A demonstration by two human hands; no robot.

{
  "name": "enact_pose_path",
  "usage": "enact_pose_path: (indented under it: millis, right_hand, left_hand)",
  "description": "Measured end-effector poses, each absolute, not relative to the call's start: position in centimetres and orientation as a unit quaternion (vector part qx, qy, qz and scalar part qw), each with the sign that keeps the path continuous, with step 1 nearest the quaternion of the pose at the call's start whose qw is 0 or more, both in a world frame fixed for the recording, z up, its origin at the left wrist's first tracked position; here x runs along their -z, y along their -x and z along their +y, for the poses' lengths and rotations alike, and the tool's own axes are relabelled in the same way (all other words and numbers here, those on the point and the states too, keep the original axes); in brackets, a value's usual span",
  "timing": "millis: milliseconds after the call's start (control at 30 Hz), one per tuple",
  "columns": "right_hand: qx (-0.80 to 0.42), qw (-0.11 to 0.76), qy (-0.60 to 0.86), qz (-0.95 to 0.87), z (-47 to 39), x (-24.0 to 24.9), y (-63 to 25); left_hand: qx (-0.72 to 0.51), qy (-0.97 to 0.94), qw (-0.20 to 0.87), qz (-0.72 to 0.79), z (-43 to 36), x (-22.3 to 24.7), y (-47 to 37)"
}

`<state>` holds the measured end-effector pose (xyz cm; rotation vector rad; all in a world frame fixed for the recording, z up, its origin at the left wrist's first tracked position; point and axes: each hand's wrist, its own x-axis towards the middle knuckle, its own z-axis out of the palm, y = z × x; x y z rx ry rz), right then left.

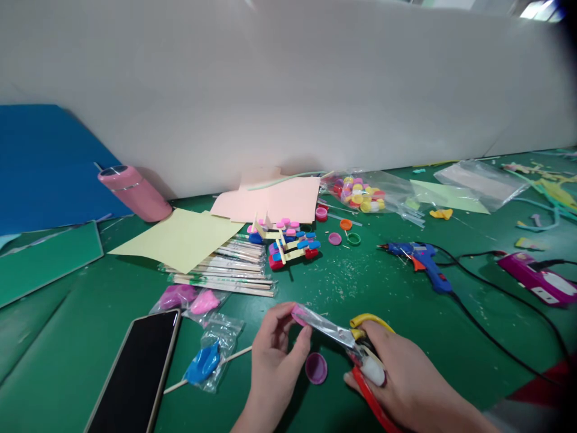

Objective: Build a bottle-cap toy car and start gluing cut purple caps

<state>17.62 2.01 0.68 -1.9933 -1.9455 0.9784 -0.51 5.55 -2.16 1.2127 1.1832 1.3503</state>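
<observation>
My left hand (280, 355) pinches a small pink bottle cap (299, 314) between thumb and fingers. In my right hand (401, 367) is a pair of scissors (336, 334) with a yellow and a red handle. Its silver blades point left and reach the pink cap. Whether they cut into the cap, I cannot tell. A purple cap (316, 368) lies on the green table just below the blades. Left of my left hand, a wooden stick (237, 353) rests by a blue piece (202, 363) in a clear bag.
A phone (135, 373) lies at left front. Wrapped sticks (225, 264), yellow paper (180, 237) and small colourful stick models (293, 246) are behind my hands. A blue glue gun (421, 258) with its cable lies right. A pink tumbler (137, 193) leans at the back; bagged caps (360, 193) lie nearby.
</observation>
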Motion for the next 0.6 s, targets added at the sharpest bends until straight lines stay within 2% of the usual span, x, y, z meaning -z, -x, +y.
enact_pose_path:
  millis: [233, 400, 600]
  right_hand:
    - [-0.357, 0.085, 0.663, -0.652, 2.0, -0.6, -17.8]
    - [-0.433, 0.110, 0.620, -0.645, 2.0, -0.7, -17.8]
    - [-0.375, 0.085, 0.645, -0.660, 2.2, -1.8, -18.1]
  left_hand:
    - [-0.556, -0.529, 0.433, 0.473, 5.6, 2.3, 0.4]
    - [-0.550, -0.499, 0.480, 0.467, 5.7, 2.1, 0.6]
    - [-0.545, -0.462, 0.515, 0.473, 5.8, 1.7, 0.5]
